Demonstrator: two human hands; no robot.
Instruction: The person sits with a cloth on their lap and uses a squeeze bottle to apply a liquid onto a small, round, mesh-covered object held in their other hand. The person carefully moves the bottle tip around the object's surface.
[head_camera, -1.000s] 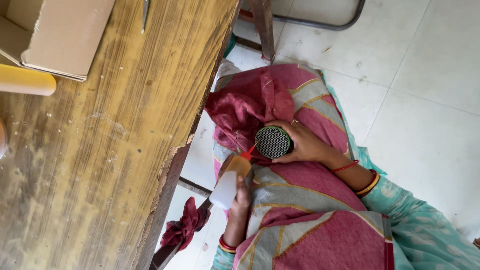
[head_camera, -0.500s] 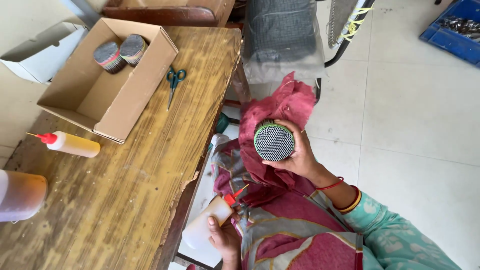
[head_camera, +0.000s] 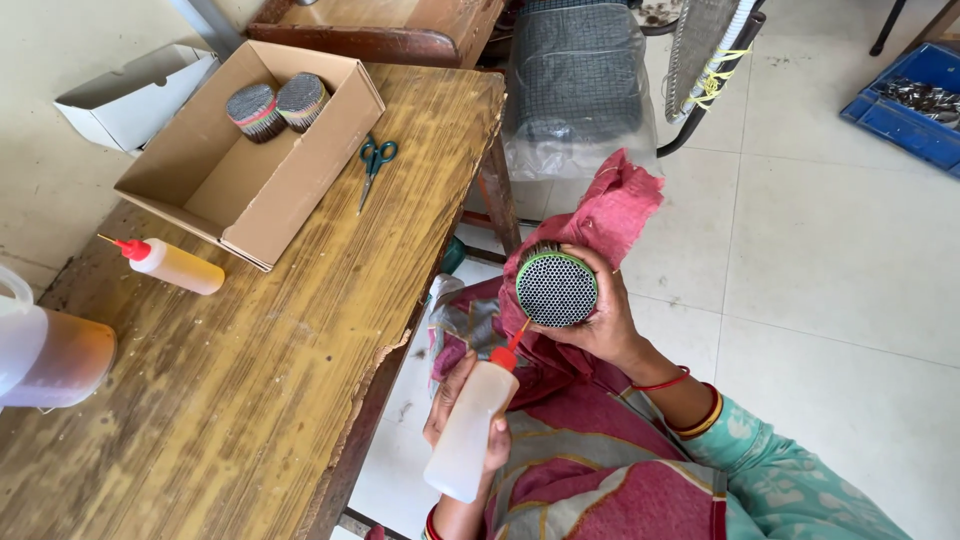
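Note:
My right hand (head_camera: 608, 328) grips a round bundle (head_camera: 556, 289) of thin sticks with a green rim, its dark dotted end face turned up at me. A red cloth (head_camera: 622, 205) sits behind the bundle. My left hand (head_camera: 446, 392) holds a pale squeeze bottle (head_camera: 468, 430) with a red nozzle. The nozzle tip points up at the lower left edge of the bundle and almost touches it. Both hands are off the right side of the wooden table (head_camera: 250, 400), above my lap.
On the table stand an open cardboard box (head_camera: 292, 190) with two stick bundles (head_camera: 254, 110), green-handled scissors (head_camera: 376, 163), an orange squeeze bottle (head_camera: 176, 266) and a jug (head_camera: 45, 355). A white box (head_camera: 130, 95), a wrapped mesh roll (head_camera: 575, 85) and a blue crate (head_camera: 905, 100) are on the floor.
The view has swung up to take in the table top. My right hand has lifted the bundle slightly, and my left hand has brought the bottle's nozzle up to its edge.

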